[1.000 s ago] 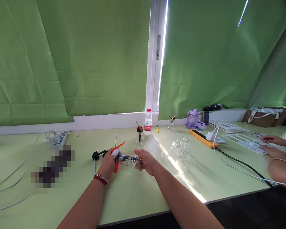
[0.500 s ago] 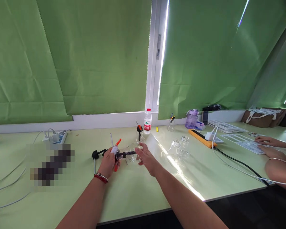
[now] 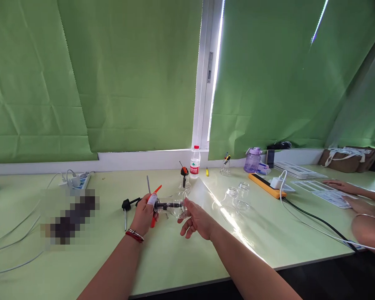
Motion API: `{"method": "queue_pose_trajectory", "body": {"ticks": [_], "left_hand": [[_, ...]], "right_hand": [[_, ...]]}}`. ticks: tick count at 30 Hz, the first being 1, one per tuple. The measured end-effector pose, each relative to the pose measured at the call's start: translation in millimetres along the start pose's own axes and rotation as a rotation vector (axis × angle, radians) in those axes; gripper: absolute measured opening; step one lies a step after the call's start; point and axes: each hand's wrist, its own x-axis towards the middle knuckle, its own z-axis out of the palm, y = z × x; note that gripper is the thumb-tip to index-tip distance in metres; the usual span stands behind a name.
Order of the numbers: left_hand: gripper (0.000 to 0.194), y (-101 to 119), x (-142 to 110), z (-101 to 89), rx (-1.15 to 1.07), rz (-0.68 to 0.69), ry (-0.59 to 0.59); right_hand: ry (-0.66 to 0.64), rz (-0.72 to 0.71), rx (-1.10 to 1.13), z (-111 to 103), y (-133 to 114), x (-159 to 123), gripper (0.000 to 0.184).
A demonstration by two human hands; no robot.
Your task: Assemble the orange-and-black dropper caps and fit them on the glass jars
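In the head view, a clear jar (image 3: 178, 208) lies sideways between my hands, its mouth to the left. Dark, rod-like tool parts (image 3: 171, 205) show inside it. My left hand (image 3: 144, 214) is wrapped round the mouth end, together with an orange-and-white tool (image 3: 156, 191) whose exact kind I cannot make out. At the jar's base, my right hand (image 3: 197, 221) touches it with thumb and forefinger, the other fingers loosely bent below. Just left of my left hand is a black-headed tool (image 3: 126, 204) with a thin metal rod.
Behind the hands are a jar holding an orange-and-black tool (image 3: 184, 171) and a water bottle (image 3: 194, 163). Two clear jars (image 3: 243, 196) stand to the right, near an orange power strip (image 3: 265, 186) with cables. At far right rest another person's hands (image 3: 340, 186).
My right hand has shifted slightly down and right along the jar's base, and its lower fingers have spread. The orange tool has tilted a little. My left hand keeps its grip.
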Motion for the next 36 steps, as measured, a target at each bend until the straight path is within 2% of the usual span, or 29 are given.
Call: {"method": "queue_pose_trajectory", "body": {"ticks": [2,4,6,9,11,12,14,16,17,18,21,23,25,27,29,30,31,33,36], "left_hand": [[0.028,-0.8,0.0,-2.1,0.07,0.014,-0.024],[0.029,-0.4,-0.2,-3.9,0.127,0.031,-0.051],[0.029,0.3,0.1,-5.0,0.155,0.015,-0.062],[0.031,1.9,0.7,-5.0,0.126,-0.057,-0.081],[0.03,3.7,0.2,-3.8,0.078,-0.058,-0.08],[0.03,4.8,-0.4,-2.9,0.066,-0.042,-0.08],[0.029,6.8,-2.0,-1.2,0.088,0.002,-0.077],[0.028,7.8,-3.3,-0.3,0.141,0.023,-0.088],[0.028,7.9,-3.4,-0.2,0.163,0.019,-0.096],[0.029,7.6,-3.2,-0.4,0.176,0.005,-0.101],[0.03,6.0,-1.3,-1.4,0.175,-0.058,-0.109],[0.031,5.5,-0.5,-1.6,0.163,-0.072,-0.101],[0.031,6.1,-1.0,-0.9,0.158,-0.053,-0.101],[0.03,7.2,-2.4,0.1,0.177,-0.021,-0.118],[0.028,8.1,-3.9,0.9,0.213,0.0,-0.142],[0.028,8.1,-4.4,1.1,0.232,-0.001,-0.152],[0.028,7.9,-4.5,1.1,0.25,-0.012,-0.157],[0.03,6.8,-3.7,0.4,0.271,-0.051,-0.156],[0.03,5.5,0.2,-2.7,0.249,-0.119,-0.098]], "right_hand": [[0.028,0.02,0.033,1.6,1.3,1.0,0.067],[0.061,-0.003,-0.029,2.6,-1.5,-3.4,0.063],[0.097,-0.174,-0.244,3.1,-7.3,-13.0,0.055],[0.098,-0.599,-0.67,3.6,-16.7,-27.7,0.056],[0.12,-0.714,-0.756,3.3,-19.2,-29.8,0.063],[0.15,-0.686,-0.709,2.7,-18.7,-27.7,0.065],[0.19,-0.486,-0.512,1.3,-14.1,-19.5,0.061],[0.122,-0.234,-0.391,0.2,-7.3,-12.2,0.054],[0.098,-0.194,-0.409,0.1,-4.3,-10.9,0.055],[0.107,-0.243,-0.482,0.4,-2.0,-11.5,0.055],[0.131,-0.675,-0.861,3.0,-1.5,-21.1,0.055],[0.112,-0.821,-0.996,4.5,-4.7,-25.9,0.056],[0.163,-0.743,-0.903,4.3,-7.7,-24.4,0.065],[0.196,-0.486,-0.65,2.2,-8.4,-18.2,0.069],[0.123,-0.228,-0.453,-0.3,-6.7,-12.3,0.064],[0.084,-0.171,-0.434,-1.0,-5.3,-11.0,0.063],[0.067,-0.186,-0.482,-1.2,-3.8,-11.1,0.064],[0.114,-0.413,-0.741,0.1,-1.1,-15.3,0.071],[0.197,-0.903,-1.286,1.7,1.2,-26.6,0.067]]}}
